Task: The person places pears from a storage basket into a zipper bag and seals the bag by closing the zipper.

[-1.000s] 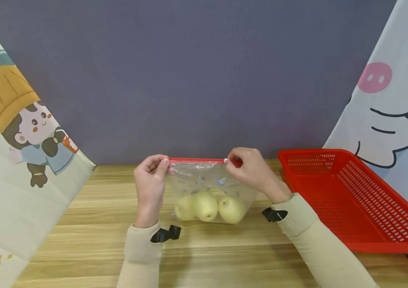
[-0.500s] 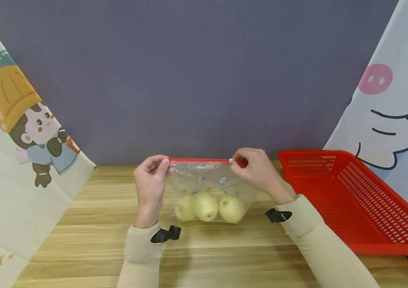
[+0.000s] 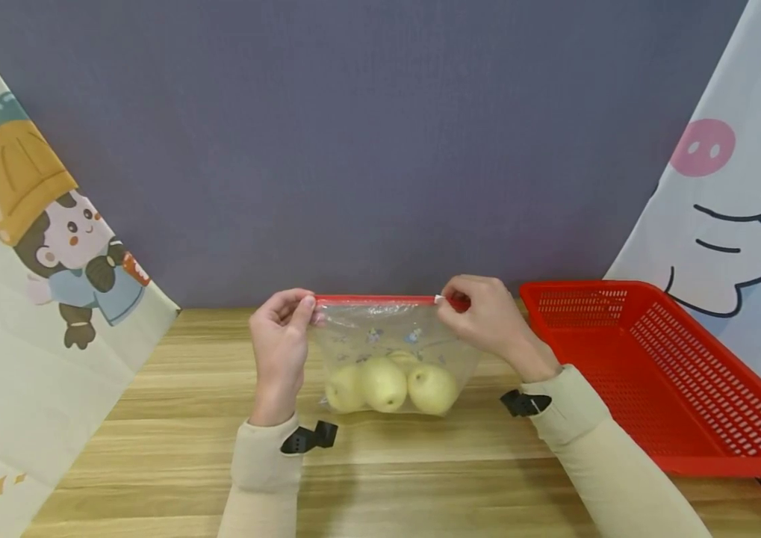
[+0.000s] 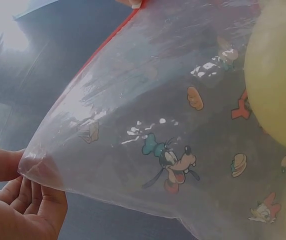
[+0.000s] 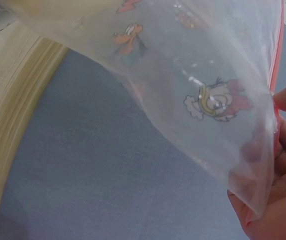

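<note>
Dead centre on the wooden table (image 3: 151,418), you've got one clear zip bag (image 3: 393,351) standing upright, pears resting on the wood. Your left hand (image 3: 281,351) pinches the bag's 9 o'clock top corner, and your right hand (image 3: 488,321) is pinched on the white slider (image 3: 438,300) at 3 o'clock, probably keeping that red strip (image 3: 373,300) taut. Three pears (image 3: 385,385) show clearly, maybe a fourth behind. One red basket (image 3: 662,373) sits off at 3 o'clock.

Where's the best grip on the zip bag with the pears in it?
Probably the red zip strip at its two top corners, from above. The zip bag stands upright, pears weighing down the bottom; left hand and right hand pinch there.
</note>
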A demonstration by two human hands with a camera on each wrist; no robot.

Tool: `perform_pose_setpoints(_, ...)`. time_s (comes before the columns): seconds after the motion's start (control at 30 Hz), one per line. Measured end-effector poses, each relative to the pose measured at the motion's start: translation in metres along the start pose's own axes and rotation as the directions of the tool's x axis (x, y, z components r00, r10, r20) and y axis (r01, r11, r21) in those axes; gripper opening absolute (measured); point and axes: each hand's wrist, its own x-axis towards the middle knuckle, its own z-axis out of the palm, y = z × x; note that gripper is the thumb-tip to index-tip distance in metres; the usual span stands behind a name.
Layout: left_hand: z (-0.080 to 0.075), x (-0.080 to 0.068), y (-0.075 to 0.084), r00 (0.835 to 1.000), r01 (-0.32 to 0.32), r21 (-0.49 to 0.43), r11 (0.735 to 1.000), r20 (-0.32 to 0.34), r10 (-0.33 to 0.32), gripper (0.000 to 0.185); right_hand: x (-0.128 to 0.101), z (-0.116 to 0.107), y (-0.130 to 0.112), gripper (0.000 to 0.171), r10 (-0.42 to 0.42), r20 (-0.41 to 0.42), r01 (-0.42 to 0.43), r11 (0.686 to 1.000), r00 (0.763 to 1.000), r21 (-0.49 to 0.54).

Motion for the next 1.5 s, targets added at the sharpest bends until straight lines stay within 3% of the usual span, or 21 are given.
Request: perform_pose_setpoints(1.5, 0.001, 0.002, -0.003, 0.999, 0.026, -0.007, 1.0, -0.029, -0.026, 0.011, -0.015, -0.022, 0.024, 0.012, 0.094, -0.019, -0.093, 0.996, 0.995, 0.01)
